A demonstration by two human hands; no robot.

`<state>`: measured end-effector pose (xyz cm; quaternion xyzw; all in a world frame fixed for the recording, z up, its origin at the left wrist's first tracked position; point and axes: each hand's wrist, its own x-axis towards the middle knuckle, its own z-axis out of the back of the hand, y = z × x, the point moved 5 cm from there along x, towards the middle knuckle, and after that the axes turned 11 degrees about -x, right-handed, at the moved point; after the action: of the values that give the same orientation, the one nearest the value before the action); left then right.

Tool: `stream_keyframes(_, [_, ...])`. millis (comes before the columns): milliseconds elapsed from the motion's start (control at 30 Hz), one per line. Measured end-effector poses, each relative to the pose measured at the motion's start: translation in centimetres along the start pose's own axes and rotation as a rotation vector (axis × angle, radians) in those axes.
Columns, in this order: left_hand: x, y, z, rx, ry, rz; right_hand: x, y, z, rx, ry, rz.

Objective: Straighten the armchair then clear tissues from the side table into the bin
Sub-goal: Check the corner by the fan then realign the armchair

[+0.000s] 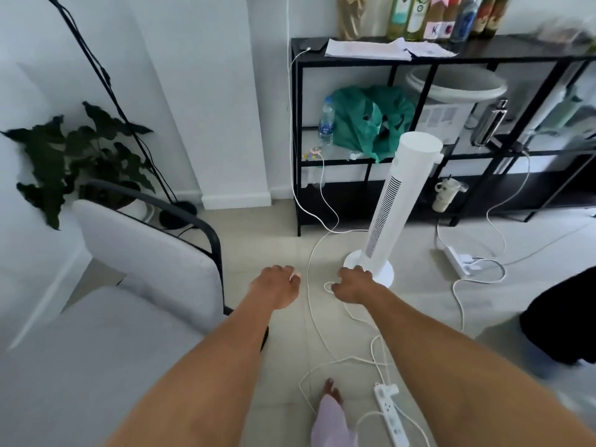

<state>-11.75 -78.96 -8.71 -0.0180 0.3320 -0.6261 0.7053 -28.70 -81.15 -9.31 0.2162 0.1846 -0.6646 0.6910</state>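
The armchair (pixel 145 253) stands at the left, with a pale grey back cushion, a grey seat and a black metal frame; it is angled towards the wall. My left hand (pixel 277 287) hovers just right of the chair's frame with its fingers curled in, and nothing clearly in it. My right hand (pixel 353 285) is level with it, also curled, above the floor beside the fan's base. Neither hand touches the chair. No side table, tissues or bin show in this view.
A white tower fan (pixel 396 201) stands just ahead of my right hand. White cables (pixel 309 317) and a power strip (pixel 392 414) lie on the floor by my foot (pixel 332 391). A black shelf unit (pixel 451 53) lines the far wall; a plant (pixel 64 156) sits behind the chair.
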Motion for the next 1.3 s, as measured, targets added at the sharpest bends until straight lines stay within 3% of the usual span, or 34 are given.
stream_keyframes(333, [16.9, -1.9, 10.0, -0.108, -0.048, 0.124, 18.2, 3.0, 13.4, -0.079, -0.020, 0.096])
stream_keyframes(600, [28.5, 6.0, 18.8, -0.203, -0.152, 0.303, 31.5, 15.4, 20.4, -0.221, -0.010, 0.326])
stream_keyframes(800, [34.7, 11.2, 25.2, -0.251, -0.171, 0.370, 39.8, 24.0, 25.5, -0.293, -0.005, 0.398])
stream_keyframes(1067, [36.0, 19.5, 35.1, -0.367, -0.347, 0.572, 44.2, 37.4, 30.4, -0.354, 0.005, 0.611])
stream_keyframes(1300, [32.9, 25.5, 39.7, -0.497, -0.532, 0.845, 44.4, 51.5, 30.1, -0.561, 0.018, 0.971])
